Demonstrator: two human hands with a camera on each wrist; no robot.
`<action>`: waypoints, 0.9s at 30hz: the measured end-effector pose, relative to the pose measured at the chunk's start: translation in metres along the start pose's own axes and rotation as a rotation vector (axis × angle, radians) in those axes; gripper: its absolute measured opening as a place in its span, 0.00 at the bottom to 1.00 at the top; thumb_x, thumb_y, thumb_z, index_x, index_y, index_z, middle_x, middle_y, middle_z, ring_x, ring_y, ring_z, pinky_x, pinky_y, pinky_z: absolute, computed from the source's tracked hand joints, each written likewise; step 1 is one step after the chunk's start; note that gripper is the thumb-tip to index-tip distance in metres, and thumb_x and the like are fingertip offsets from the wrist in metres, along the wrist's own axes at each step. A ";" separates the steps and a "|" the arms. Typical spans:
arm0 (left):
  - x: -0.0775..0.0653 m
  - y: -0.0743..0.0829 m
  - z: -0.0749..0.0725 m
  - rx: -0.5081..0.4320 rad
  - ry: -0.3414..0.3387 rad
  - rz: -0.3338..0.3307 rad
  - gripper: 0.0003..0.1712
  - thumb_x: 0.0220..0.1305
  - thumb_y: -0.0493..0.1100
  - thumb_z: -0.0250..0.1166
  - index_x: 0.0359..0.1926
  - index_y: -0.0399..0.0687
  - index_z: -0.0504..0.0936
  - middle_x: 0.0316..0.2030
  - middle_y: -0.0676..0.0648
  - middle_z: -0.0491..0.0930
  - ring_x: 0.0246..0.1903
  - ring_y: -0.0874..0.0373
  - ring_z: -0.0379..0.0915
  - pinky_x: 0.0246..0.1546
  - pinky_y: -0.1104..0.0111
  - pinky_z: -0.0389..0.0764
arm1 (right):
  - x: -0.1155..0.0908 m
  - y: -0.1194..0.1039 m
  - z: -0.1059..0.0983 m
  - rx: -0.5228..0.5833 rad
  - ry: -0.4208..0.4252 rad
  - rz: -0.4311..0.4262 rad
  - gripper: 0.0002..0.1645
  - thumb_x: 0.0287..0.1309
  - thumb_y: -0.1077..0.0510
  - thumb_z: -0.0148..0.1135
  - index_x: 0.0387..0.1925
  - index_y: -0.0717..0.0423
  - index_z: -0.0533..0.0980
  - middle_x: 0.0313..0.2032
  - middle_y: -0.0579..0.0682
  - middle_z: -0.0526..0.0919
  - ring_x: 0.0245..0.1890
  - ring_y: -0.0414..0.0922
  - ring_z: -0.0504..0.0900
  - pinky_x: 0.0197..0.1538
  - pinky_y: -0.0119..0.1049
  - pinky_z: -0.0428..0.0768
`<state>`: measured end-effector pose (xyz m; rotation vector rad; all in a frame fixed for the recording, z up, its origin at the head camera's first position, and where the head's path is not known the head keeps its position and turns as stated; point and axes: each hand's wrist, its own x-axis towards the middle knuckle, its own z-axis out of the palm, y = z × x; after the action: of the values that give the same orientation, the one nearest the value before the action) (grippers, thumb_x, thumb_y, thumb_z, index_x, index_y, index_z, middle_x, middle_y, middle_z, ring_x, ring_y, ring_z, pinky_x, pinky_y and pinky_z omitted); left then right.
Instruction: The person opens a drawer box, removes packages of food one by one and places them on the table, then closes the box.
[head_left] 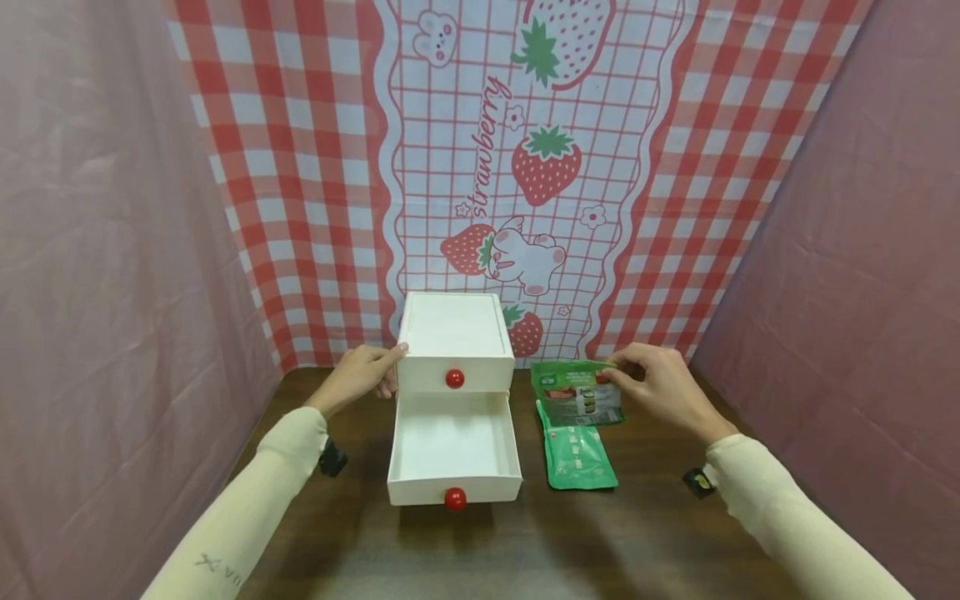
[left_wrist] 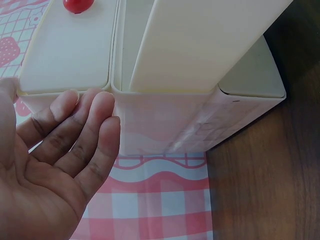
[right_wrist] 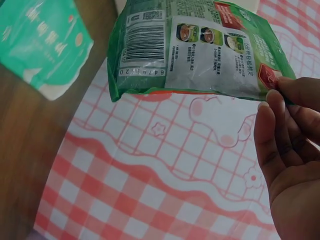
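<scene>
Thumb and fingers of the right hand (head_left: pixel 663 385) pinched 1 corner of a dark green packet (head_left: pixel 573 403), held up right of a white cabinet (head_left: pixel 456 323). A bright green bag (head_left: pixel 579 460) lay on the brown table (head_left: pixel 360 550), its upper end partly hidden by the packet in the head view. The left hand (head_left: pixel 362 372) touched the cabinet's left side, its 4 fingers slightly bent and close together. An open drawer (head_left: pixel 453 437) stood out beneath a closed one; 2 red knobs (head_left: pixel 455 499) showed.
</scene>
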<state>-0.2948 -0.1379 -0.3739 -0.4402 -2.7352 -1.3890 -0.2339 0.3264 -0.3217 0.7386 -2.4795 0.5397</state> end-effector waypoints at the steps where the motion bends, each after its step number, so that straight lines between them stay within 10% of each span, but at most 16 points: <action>1: 0.000 0.000 0.000 -0.003 0.000 -0.001 0.40 0.74 0.70 0.53 0.25 0.39 0.85 0.24 0.44 0.85 0.25 0.48 0.84 0.28 0.64 0.85 | -0.001 0.002 0.000 -0.008 -0.001 0.000 0.04 0.61 0.59 0.75 0.38 0.48 0.87 0.32 0.39 0.85 0.27 0.36 0.77 0.31 0.35 0.78; 27: 0.004 -0.005 0.000 -0.017 -0.015 -0.023 0.42 0.73 0.72 0.52 0.25 0.39 0.85 0.24 0.44 0.85 0.26 0.47 0.84 0.29 0.64 0.85 | -0.032 0.067 0.004 -0.046 -0.084 0.133 0.02 0.65 0.58 0.71 0.39 0.50 0.87 0.34 0.43 0.87 0.32 0.40 0.83 0.34 0.39 0.82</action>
<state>-0.3000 -0.1390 -0.3770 -0.4228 -2.7505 -1.4210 -0.2516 0.3889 -0.3577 0.5923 -2.6241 0.5067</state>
